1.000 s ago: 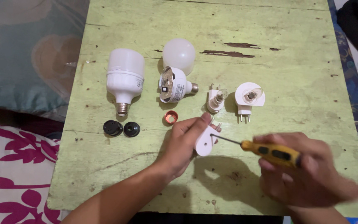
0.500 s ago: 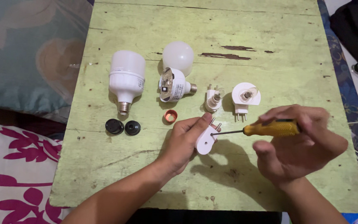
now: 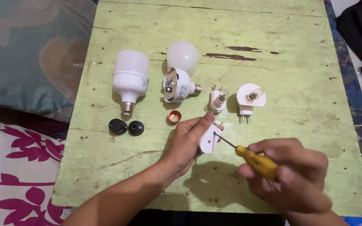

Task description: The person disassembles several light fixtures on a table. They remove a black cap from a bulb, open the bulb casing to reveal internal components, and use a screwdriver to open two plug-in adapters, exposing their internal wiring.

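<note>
Green table (image 3: 273,37); left hand (image 3: 187,142) holds white plug (image 3: 209,140); right hand (image 3: 292,175) grips yellow screwdriver (image 3: 256,161).

Left arm: bare forearm enters from the lower left, angled up to the right.
Left hand (image 3: 188,142): fingers curled, thumb stretched up along the top, clamped on a plug (image 3: 209,140).
Right hand (image 3: 292,173): comes in from the lower right, back of the hand up, knuckles bent.
Right grip: fingers wrapped round a screwdriver (image 3: 256,161), pointing up-left towards the left hand.
Spacing: hands near, not touching.
</note>
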